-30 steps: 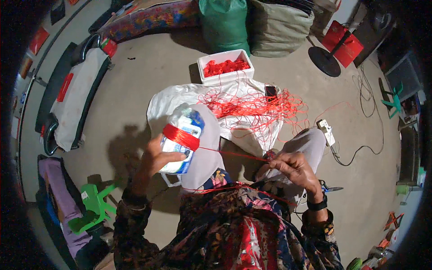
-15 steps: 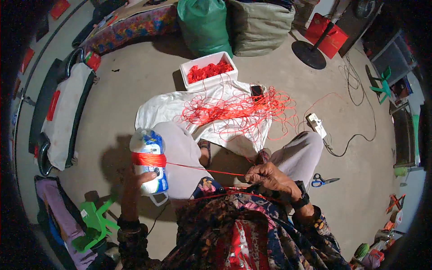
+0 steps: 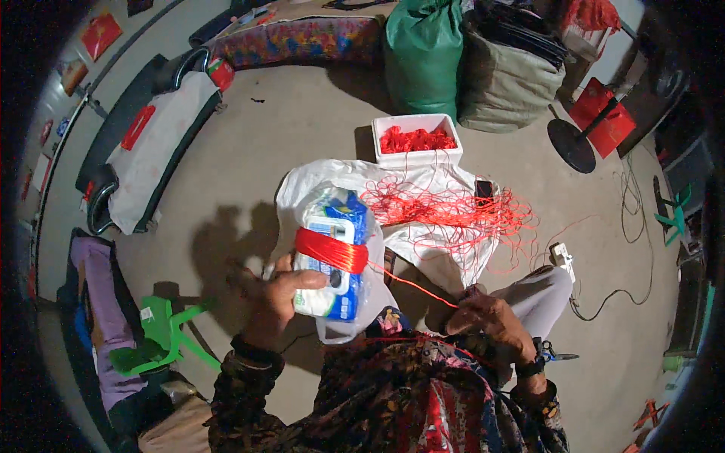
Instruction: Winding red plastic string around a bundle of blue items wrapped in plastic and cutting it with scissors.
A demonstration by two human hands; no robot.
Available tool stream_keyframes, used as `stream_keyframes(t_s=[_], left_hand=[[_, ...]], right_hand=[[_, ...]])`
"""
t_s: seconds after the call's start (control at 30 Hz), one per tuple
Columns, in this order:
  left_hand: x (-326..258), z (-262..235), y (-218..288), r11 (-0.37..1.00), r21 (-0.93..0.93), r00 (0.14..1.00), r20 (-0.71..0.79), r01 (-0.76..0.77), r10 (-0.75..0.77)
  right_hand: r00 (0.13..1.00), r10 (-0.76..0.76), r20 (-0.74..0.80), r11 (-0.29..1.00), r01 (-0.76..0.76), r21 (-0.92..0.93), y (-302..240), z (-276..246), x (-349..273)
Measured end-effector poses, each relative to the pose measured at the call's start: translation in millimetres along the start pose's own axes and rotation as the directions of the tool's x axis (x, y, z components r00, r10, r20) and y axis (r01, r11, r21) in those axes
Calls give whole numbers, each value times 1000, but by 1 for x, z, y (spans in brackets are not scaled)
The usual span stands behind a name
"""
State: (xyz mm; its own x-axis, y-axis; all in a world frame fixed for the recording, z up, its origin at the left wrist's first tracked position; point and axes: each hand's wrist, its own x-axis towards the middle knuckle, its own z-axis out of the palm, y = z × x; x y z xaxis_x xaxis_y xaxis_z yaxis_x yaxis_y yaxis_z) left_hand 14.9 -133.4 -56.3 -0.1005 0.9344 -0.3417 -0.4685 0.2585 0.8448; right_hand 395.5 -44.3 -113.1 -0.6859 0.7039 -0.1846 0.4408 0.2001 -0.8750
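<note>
My left hand [image 3: 283,293] holds up a blue-and-white plastic package [image 3: 346,303] that looks like a wipes pack, with a pale handle at its lower end. Its thumb lies across the front. A thick band of red cord [image 3: 331,251] is wound around the package's middle. From this band one taut strand [image 3: 415,288] slopes down to my right hand [image 3: 487,317], whose closed fingers grip the cord beside my knee. Beyond my hands, a loose tangle of the same cord [image 3: 430,211] spreads over a white cloth [image 3: 453,258] on the floor.
A white box [image 3: 418,158] with red cord inside stands behind the cloth, and a dark phone [image 3: 483,189] lies on it. Scissors [image 3: 563,356] and a power strip [image 3: 561,260] lie at right. A green stool [image 3: 158,332] is at left; sacks [image 3: 423,60] stand at the back.
The package has tilted and is raised more in front of me in my left hand. My right hand still grips the cord. The whole view has shifted, so the room appears farther right.
</note>
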Motion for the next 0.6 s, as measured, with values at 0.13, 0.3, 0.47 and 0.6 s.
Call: stream_keyframes(t_s=[0.13, 0.3, 0.47, 0.6], left_hand=[[6, 6, -9, 984, -176, 992, 123, 33, -11], [5, 4, -33, 970, -224, 991, 113, 93, -69], [7, 18, -42, 968, -233, 989, 137, 88, -57], [5, 30, -44, 979, -191, 988, 148, 74, -46]], right_hand=[[973, 34, -228, 989, -65, -130, 3, -15, -1], [958, 81, -274, 996, -66, 65, -33, -35, 15], [952, -211, -224, 929, 266, 257, -87, -11, 57], [944, -330, -30, 825, 303, 477, -109, 15, 57]])
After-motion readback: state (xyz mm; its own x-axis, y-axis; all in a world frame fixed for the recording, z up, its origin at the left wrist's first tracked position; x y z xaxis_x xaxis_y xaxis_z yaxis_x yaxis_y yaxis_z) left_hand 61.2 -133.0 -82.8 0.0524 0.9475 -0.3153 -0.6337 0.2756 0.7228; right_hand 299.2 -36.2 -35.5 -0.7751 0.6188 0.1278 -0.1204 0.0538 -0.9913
